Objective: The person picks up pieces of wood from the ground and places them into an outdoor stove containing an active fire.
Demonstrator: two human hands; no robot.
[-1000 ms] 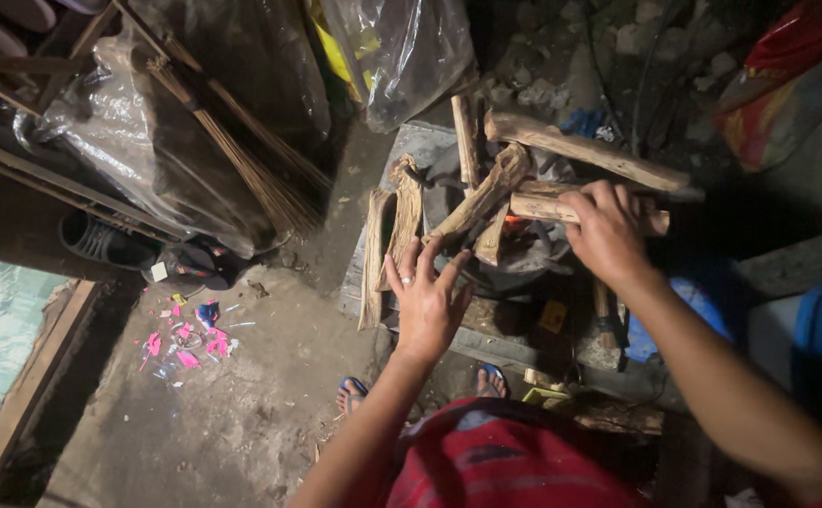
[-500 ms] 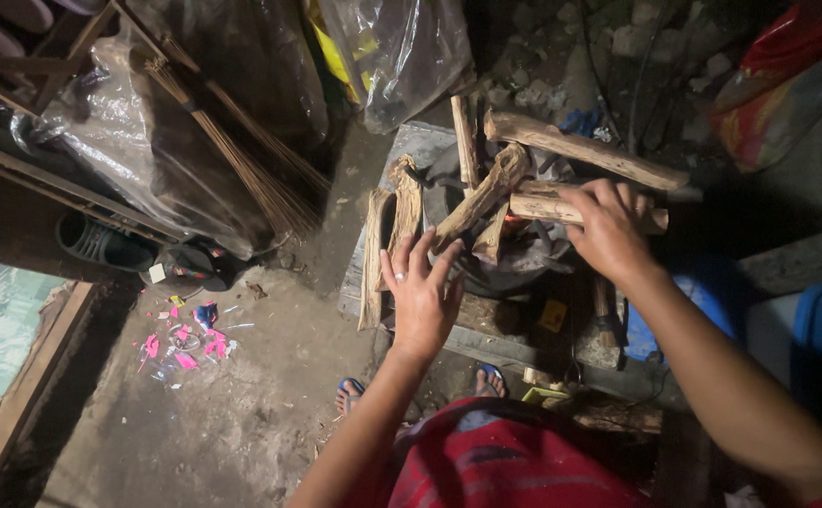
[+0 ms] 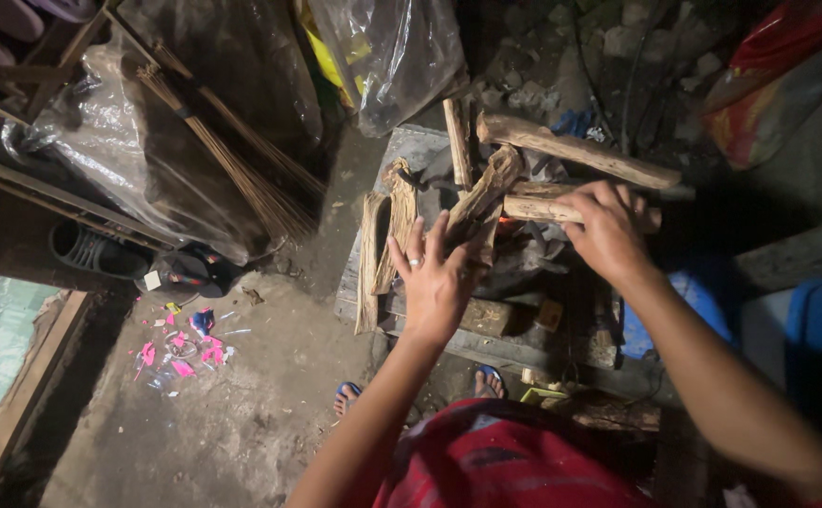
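I see my right hand [image 3: 606, 229] curled around a split firewood log [image 3: 535, 209] lying on the woodpile [image 3: 486, 202] just ahead. My left hand [image 3: 435, 276] is spread open, fingertips [image 3: 441, 226] touching a slanted stick [image 3: 484, 193] beside it.

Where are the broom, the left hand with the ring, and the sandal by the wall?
broom [image 3: 241, 165], head view, on the bristles.
left hand [image 3: 437, 282], head view, on its back.
sandal [image 3: 91, 249], head view, on the strap.
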